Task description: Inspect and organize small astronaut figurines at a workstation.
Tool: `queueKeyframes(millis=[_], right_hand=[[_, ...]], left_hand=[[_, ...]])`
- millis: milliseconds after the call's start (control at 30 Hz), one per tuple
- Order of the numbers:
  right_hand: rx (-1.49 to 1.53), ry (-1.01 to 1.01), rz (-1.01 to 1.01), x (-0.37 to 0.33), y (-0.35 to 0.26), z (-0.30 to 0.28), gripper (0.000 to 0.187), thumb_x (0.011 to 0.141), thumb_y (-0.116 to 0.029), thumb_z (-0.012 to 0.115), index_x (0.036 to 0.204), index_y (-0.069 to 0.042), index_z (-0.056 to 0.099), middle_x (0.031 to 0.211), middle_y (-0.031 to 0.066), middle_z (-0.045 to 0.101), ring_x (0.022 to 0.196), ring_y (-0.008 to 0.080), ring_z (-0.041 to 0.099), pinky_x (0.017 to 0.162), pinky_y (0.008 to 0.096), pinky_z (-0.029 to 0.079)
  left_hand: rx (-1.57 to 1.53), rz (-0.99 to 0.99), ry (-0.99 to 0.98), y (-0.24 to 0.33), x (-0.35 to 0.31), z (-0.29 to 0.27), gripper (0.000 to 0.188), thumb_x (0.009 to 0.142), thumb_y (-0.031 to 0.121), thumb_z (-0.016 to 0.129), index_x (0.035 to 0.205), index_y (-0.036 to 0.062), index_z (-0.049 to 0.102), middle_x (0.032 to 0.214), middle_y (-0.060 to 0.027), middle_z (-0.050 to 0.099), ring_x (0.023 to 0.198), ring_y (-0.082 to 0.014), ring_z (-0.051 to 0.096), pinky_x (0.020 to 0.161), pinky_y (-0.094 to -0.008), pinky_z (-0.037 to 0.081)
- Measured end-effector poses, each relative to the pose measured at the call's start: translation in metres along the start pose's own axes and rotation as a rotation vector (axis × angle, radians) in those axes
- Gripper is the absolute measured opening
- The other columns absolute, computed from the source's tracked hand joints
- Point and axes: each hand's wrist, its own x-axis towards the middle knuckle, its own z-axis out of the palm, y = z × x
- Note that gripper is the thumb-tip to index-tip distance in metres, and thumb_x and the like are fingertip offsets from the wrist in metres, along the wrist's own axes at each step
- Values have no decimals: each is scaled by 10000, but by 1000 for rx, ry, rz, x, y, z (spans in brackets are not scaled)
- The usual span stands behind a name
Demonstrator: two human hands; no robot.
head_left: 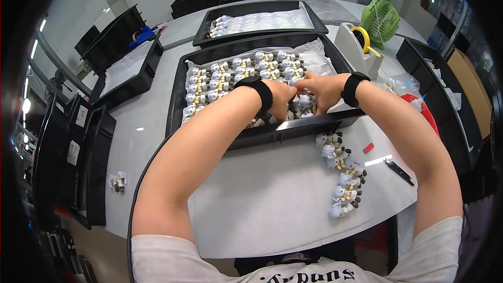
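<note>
Both my hands reach into a black tray [175, 120] holding rows of small doll figurines [220, 76] with pale blue hair, white clothes and dark feet. My left hand [280, 99] bends down near the tray's front wall, its fingers curled; what they hold, if anything, is hidden. Close beside it, my right hand [326, 92] curves its thumb and fingers around a figurine [304, 104] among the others at the right front. More figurines [343, 181] lie in a loose column on the table, outside the tray's front right corner.
Behind stands another lined tray [262, 21]. A red block [369, 148] and a black cutter [399, 172] lie at right, a lone figurine [118, 182] at left. A tape dispenser [356, 47] and green fan [381, 18] stand at far right. Black bins [99, 141] line the left.
</note>
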Motion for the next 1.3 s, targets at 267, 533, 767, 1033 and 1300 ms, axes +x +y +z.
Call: queueKeyframes(millis=[267,533,767,1033,1300], right_hand=[[-102,-5,-27,-9,11,2,713,677,-383,671,1298,-213,365,1176,201,453,1015,320,519,819,383,452],[-10,-153,188,-6,-31,-14,683,647,-558,627,1216,-216,465,1151,100,541,1054,279,517,847,372,434],[54,-147,259,-5,-36,-12,573,684,-420,663,1142,-111,507,1186,182,324,788,264,604,631,278,544],[275,-93,170,-4,-18,-9,264,716,-227,639,847,-3,594,774,111,614,684,180,618,578,283,534],[112,-134,232,-9,-39,-9,247,750,-280,619,949,-133,627,947,39,622,907,196,572,644,318,512]], left_hand=[[7,-2,46,5,-8,2,692,651,180,640,1275,191,342,1228,-120,390,1080,-317,472,857,-391,424],[-181,104,102,-11,-13,8,560,622,101,651,1125,164,413,1122,-130,373,1018,-325,472,837,-369,415],[-232,228,232,-22,-4,15,633,583,170,719,1115,117,380,1096,-137,433,999,-284,476,822,-369,414],[-657,278,311,-34,-24,7,665,546,218,770,1058,49,380,932,-98,476,773,-154,490,656,-284,414],[-741,449,478,-13,-113,-26,640,552,133,764,1072,71,397,1026,-54,429,888,-147,455,701,-295,451]])
